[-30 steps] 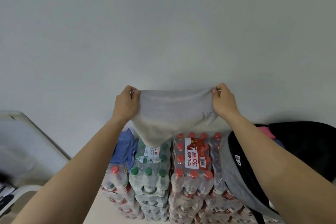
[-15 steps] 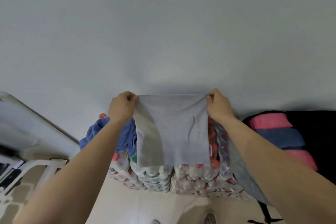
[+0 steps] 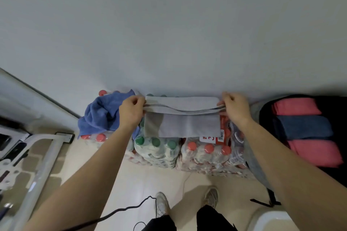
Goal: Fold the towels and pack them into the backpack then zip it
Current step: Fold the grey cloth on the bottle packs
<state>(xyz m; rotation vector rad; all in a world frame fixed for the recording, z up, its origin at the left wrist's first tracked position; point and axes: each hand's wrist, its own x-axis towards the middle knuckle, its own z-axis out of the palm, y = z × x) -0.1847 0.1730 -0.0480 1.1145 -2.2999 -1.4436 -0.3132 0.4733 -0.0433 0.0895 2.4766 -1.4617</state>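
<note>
Over the bottle packs (image 3: 204, 150), the left hand (image 3: 131, 112) and right hand (image 3: 235, 108) each pinched an end of the doubled grey towel (image 3: 182, 118). Pulling it taut would likely have squared the sagging fold.

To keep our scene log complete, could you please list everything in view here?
backpack: 1, black, open, at right
packed towels: 3, two pink and one blue, folded inside the backpack
bottle packs: several, clear with red or green caps, stacked by the wall
grey towel: 1, grey, partly folded, held over the bottle packs
blue towel: 1, blue, crumpled on the bottle packs, at left
frame: 1, white, far left
cable: 1, black, on the floor
shoes: 2, pale, bottom centre
left hand: 1, pinches the grey towel's left end
right hand: 1, pinches its right end
</note>
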